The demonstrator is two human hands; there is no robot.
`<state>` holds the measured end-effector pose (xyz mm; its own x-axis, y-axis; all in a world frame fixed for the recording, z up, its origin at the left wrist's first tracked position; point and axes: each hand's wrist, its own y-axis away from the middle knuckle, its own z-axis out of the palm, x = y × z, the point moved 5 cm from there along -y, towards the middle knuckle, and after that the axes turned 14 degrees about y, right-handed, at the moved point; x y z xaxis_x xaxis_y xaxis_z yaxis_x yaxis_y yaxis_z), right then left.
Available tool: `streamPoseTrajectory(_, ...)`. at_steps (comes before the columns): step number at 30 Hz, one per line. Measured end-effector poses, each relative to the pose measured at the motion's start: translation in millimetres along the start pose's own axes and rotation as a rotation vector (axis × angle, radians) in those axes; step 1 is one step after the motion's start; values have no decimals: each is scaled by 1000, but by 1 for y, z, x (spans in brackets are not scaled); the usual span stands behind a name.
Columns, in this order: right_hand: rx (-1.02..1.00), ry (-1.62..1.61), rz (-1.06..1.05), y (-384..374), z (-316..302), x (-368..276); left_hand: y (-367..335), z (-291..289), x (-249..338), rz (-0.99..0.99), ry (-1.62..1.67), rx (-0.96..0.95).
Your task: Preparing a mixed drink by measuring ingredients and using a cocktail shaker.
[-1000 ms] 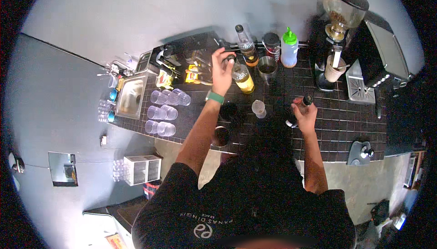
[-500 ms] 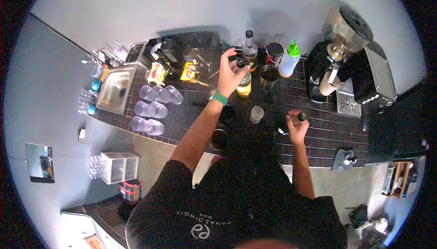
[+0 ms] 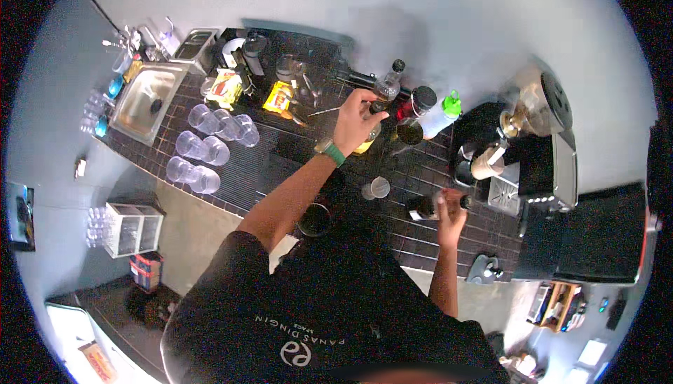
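My left hand (image 3: pixel 356 128), a green band on its wrist, has its thumb and fingers closed round the dark-capped top of a bottle of yellow liquid (image 3: pixel 364 147). Behind that hand rises a taller clear bottle with a black cap (image 3: pixel 388 88). My right hand (image 3: pixel 451 221) grips a dark-topped bottle (image 3: pixel 461 202) above the counter; motion blurs it, and the fingers cover part of it. Between the hands, nearer to me, stands a small clear cup (image 3: pixel 378 187). A dark metal cup (image 3: pixel 410 131) sits just right of the yellow bottle.
Beyond are a red jar (image 3: pixel 423 100) and a green-topped squeeze bottle (image 3: pixel 442 117). A coffee grinder (image 3: pixel 536 107) and an espresso machine (image 3: pixel 561 166) stand right. Clear plastic cups (image 3: pixel 203 149), yellow packets (image 3: pixel 278 96) and a sink (image 3: pixel 148 103) lie left. A tamper (image 3: pixel 485 270) sits near the edge.
My left fingers have closed round the top of the yellow bottle, where they were spread beside it. The view has turned, shifting most of the counter leftward. My right hand still holds its bottle.
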<state>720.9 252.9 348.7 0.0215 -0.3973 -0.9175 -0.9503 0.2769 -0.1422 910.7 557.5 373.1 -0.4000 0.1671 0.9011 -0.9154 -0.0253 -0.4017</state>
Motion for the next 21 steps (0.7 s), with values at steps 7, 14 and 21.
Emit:
streamPoseTrajectory(7,-98,151,-220,-90,-19,-159,-5,1,15,-60,-2,-90)
streamPoseTrajectory(14,-154,49,-375,-174,36,-211,-41,-10,15,-77,-121,-160)
streamPoseTrajectory(21,-260,55,-472,-213,99,-212,-96,-27,30,100,-61,23)
